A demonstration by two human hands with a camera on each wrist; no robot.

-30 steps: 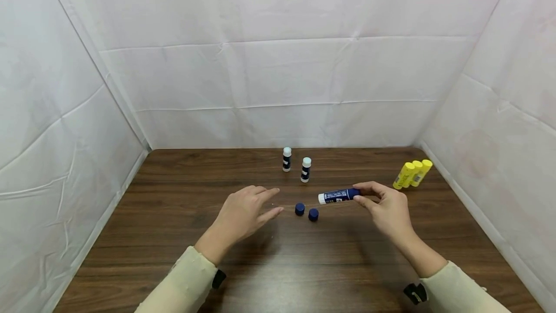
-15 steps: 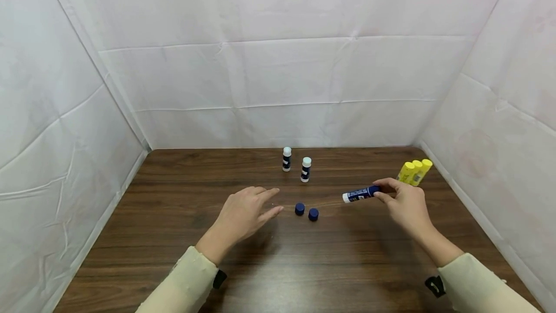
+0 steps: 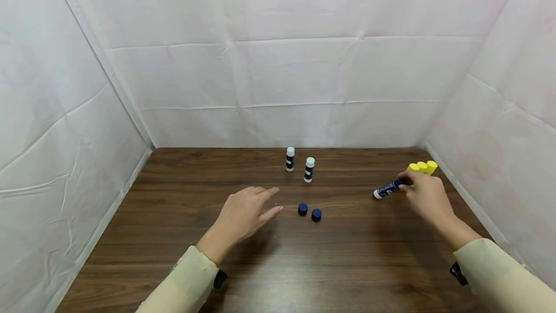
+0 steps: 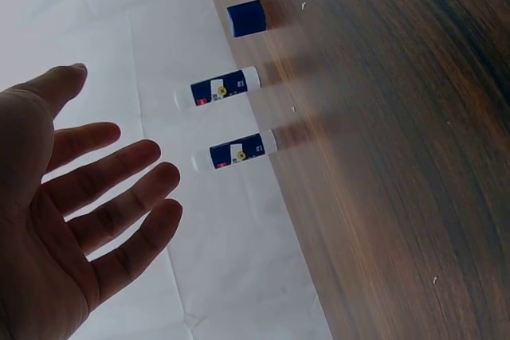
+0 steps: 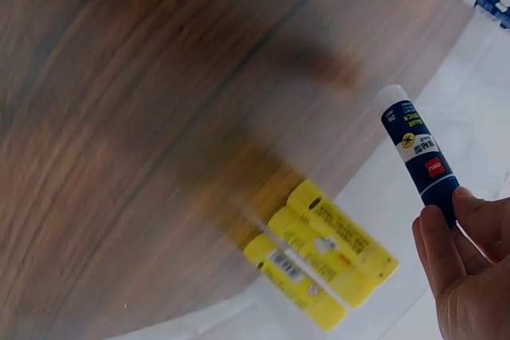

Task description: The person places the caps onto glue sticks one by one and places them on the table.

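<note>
while the left hand [image 3: 242, 211] hovers loosely spread, the right hand [image 3: 427, 198] pinches one end of a glue stick [image 3: 388, 189] jutting leftward.

Tabletop [image 3: 330, 264]: wood-grained, smooth, glossy where light falls.
Held glue stick [image 5: 418, 147]: smooth plastic look, printed surface.
Yellow tubes [image 5: 327, 254]: smooth, plastic-looking, printed.
Blue caps [image 3: 316, 215]: smooth, plastic-looking.
Backdrop [image 3: 286, 71]: cloth-like, creased, matt.
Sleeves [image 3: 184, 274]: matt cloth.

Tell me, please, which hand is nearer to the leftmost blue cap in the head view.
Left. The left hand is just left of the blue cap, not touching it. The right hand is much farther off to its right, pinching a blue glue stick.
</note>
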